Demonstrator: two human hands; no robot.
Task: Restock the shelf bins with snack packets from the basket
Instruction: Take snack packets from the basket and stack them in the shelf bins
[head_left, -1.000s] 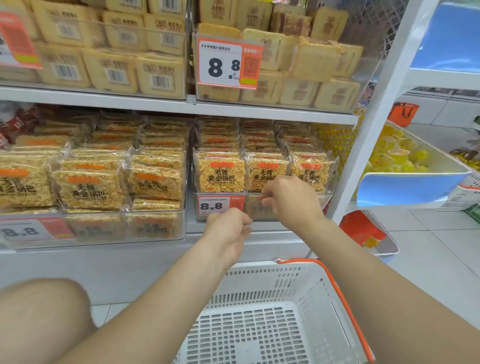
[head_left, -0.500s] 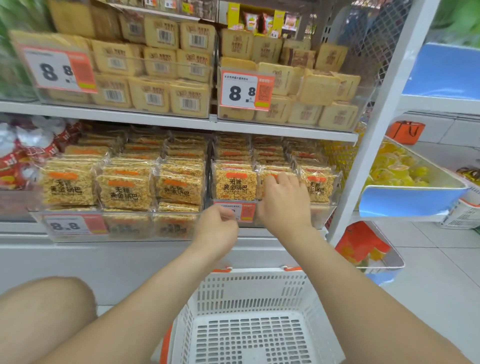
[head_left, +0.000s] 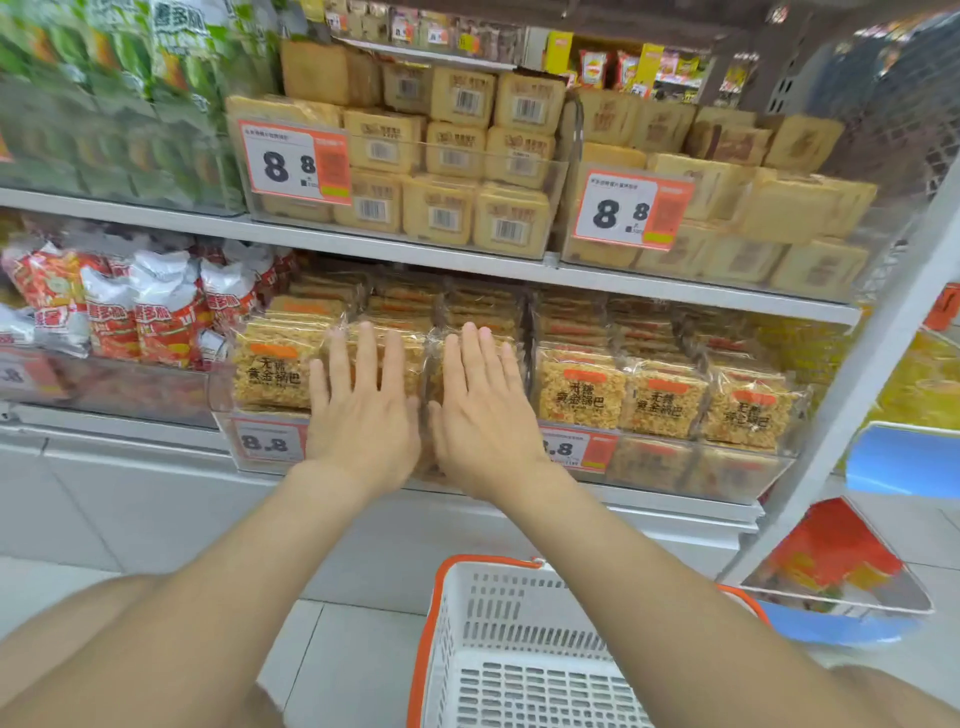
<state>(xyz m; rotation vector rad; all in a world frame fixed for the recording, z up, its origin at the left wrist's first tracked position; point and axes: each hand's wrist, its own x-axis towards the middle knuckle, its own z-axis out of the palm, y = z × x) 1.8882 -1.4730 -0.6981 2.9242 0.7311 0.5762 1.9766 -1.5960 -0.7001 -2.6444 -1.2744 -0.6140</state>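
Snack packets (head_left: 270, 371) are standing in the clear shelf bin (head_left: 222, 387), and we are pressing our left hand (head_left: 363, 415) and right hand (head_left: 483, 415) flat on their fronts, fingers straight, covering 2 of them. An 8.8 price tag (head_left: 267, 441) is showing beside our left wrist; the white basket (head_left: 519, 608) is sitting below.

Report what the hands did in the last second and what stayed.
The left hand and right hand shifted left from the right bin to the left bin; curled fingers straightened and now press flat on its front packets. Nothing gripped. The basket and right bin's packets unchanged.
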